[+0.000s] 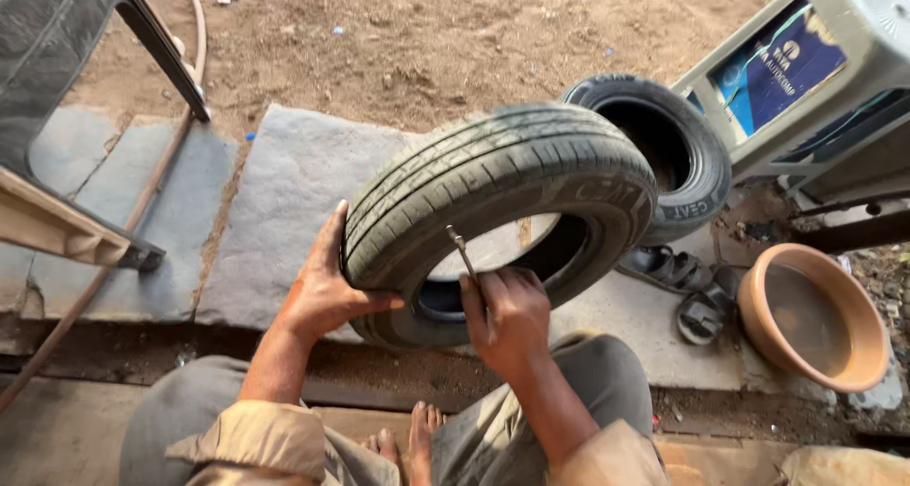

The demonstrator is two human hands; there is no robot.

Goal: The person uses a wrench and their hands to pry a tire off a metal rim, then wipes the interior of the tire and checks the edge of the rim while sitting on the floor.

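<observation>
One tyre (493,187) is held upright on the slab (284,183), gripped at the tread by the left hand (327,292), while a thin tool (463,252), clenched in the right hand (507,315), is set against the sidewall, seemingly not yet driven in.

We are reviewing a single head-worn view, looking steeply down and forward over the wearer's knees, sitting close to the tyre (493,201) held upright before it, and taking in the stone slab (284,192) and dirt ground (427,40) beyond
</observation>
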